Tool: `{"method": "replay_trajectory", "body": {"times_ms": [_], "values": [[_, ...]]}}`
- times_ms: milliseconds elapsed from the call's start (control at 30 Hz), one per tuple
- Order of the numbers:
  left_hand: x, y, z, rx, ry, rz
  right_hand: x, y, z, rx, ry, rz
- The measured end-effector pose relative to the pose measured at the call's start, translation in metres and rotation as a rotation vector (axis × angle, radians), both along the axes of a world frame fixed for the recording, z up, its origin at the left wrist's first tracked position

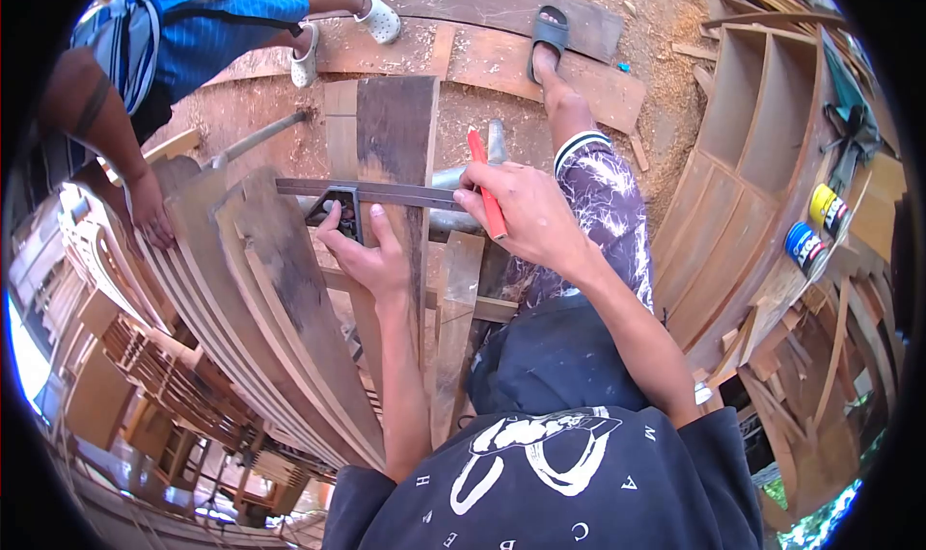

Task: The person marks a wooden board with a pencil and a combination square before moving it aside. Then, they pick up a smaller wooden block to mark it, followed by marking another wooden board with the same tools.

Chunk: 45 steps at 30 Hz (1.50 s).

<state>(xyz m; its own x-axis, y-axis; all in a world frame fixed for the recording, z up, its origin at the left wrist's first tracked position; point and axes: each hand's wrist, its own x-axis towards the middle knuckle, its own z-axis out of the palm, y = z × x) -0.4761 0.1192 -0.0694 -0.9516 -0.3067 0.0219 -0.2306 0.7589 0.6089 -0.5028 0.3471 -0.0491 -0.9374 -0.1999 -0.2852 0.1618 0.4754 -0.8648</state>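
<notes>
A combination square, its long metal blade (405, 194) crosswise over a dark-stained board (395, 126), lies between my hands. My left hand (365, 251) holds the black head of the square (344, 213), thumb and forefinger raised beside it. In my right hand (526, 208) is a red carpenter's pencil (485, 184), pointing away from me, and the fingertips touch the right end of the blade. Left of my left hand stands a row of long planks (289, 270) on edge.
At the upper left a co-worker's hand (152, 213) rests on the planks. A wooden cabinet frame (757, 116) stands at the right, with a yellow can (827, 208) and a blue can (803, 244) beyond it. Metal pipes (449, 224) lie under the board.
</notes>
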Motion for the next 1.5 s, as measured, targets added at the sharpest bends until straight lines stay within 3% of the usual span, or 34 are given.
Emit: {"method": "replay_trajectory", "body": {"times_ms": [233, 667, 900, 1200, 1267, 1333, 1400, 1433, 1500], "values": [[0.000, -0.005, -0.006, -0.058, 0.038, -0.015, 0.005, 0.003, 0.006, 0.052, -0.022, 0.052], [-0.002, -0.006, -0.005, 0.072, 0.062, 0.019, 0.006, -0.002, -0.001, 0.016, -0.145, 0.051], [-0.002, -0.006, -0.007, -0.011, 0.091, 0.002, 0.003, -0.007, 0.001, 0.059, -0.065, 0.059], [-0.005, -0.010, 0.001, 0.057, 0.107, 0.023, 0.002, -0.008, 0.004, -0.101, -0.077, 0.011], [-0.007, -0.017, 0.011, 0.456, 0.048, 0.111, 0.004, -0.007, 0.009, -0.174, -0.138, 0.005], [-0.010, -0.023, 0.029, 0.529, 0.087, 0.145, 0.001, -0.004, 0.032, -0.274, -0.234, 0.002], [-0.006, -0.027, 0.051, 0.714, 0.158, 0.116, -0.001, 0.000, 0.051, -0.306, -0.256, 0.001], [-0.004, -0.027, 0.066, 0.933, 0.105, 0.202, -0.002, 0.003, 0.059, -0.332, -0.278, -0.008], [-0.004, -0.030, 0.084, 1.029, 0.083, 0.248, -0.002, 0.008, 0.067, -0.384, -0.309, -0.009]]}}
